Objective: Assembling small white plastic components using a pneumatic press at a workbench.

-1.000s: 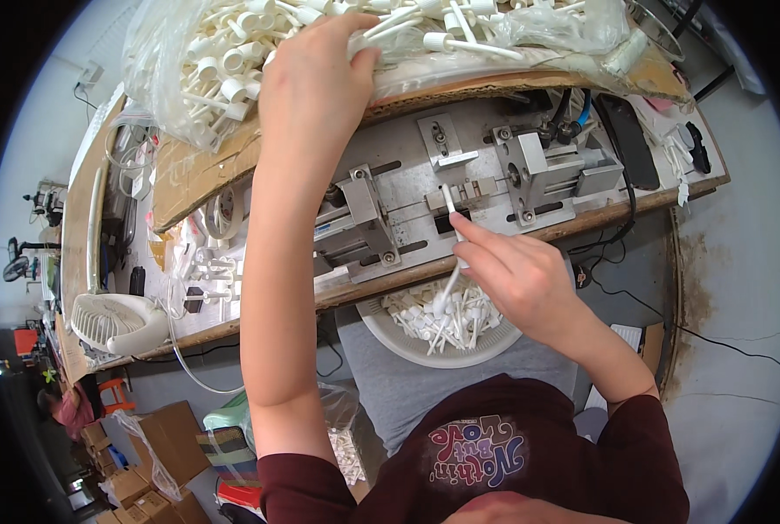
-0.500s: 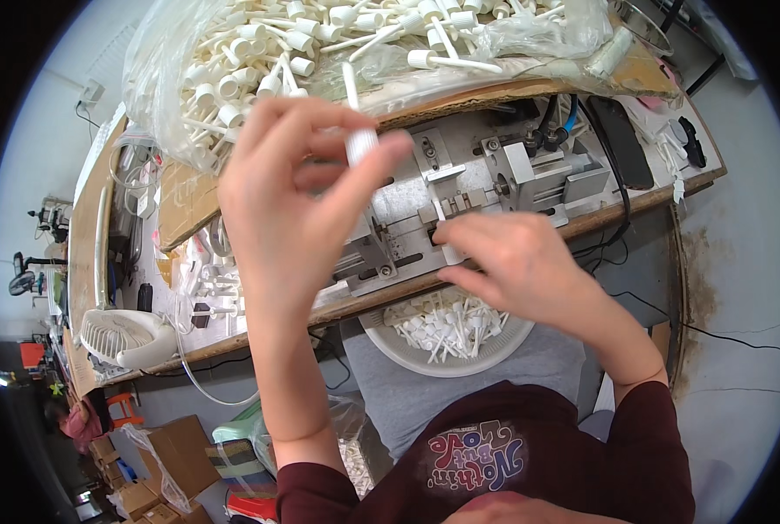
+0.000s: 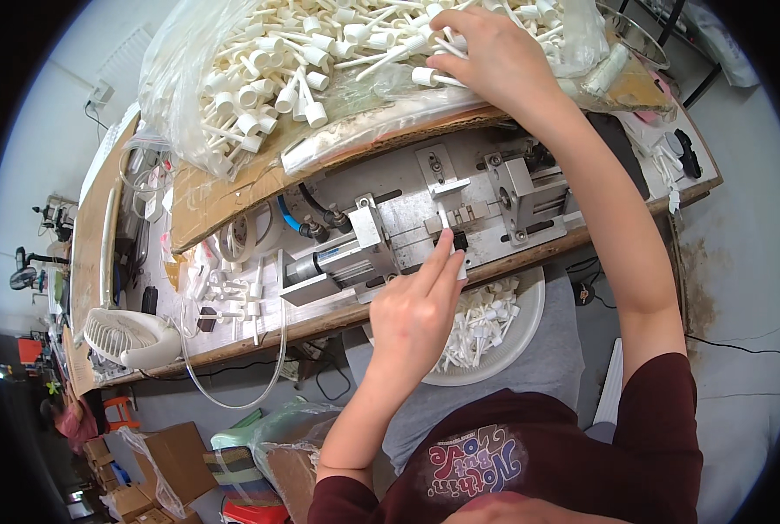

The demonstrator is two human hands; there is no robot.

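My left hand (image 3: 418,306) is at the metal fixture (image 3: 455,218) on the bench. Its fingers are pressed together on a white plastic cap with a stem (image 3: 445,214), which lies in the fixture's slot; the hand partly covers the cap. My right hand (image 3: 499,61) reaches to the far pile of white capped stems (image 3: 320,52). Its thumb and forefinger are apart around the pieces there, and a firm grip on any of them does not show. One capped stem (image 3: 423,76) lies just below its thumb.
Pneumatic cylinders (image 3: 342,258) flank the fixture. A cardboard sheet (image 3: 224,205) and plastic bag (image 3: 176,105) lie under the pile. On my lap, a round basket (image 3: 530,323) holds small white pieces. A white fan (image 3: 128,336) and tubing stand left; a dark phone (image 3: 626,148) lies right.
My left hand has come down from above the bench to the fixture, and the capped stem it held upright is no longer seen in it. My right hand has left the fixture for the pile.
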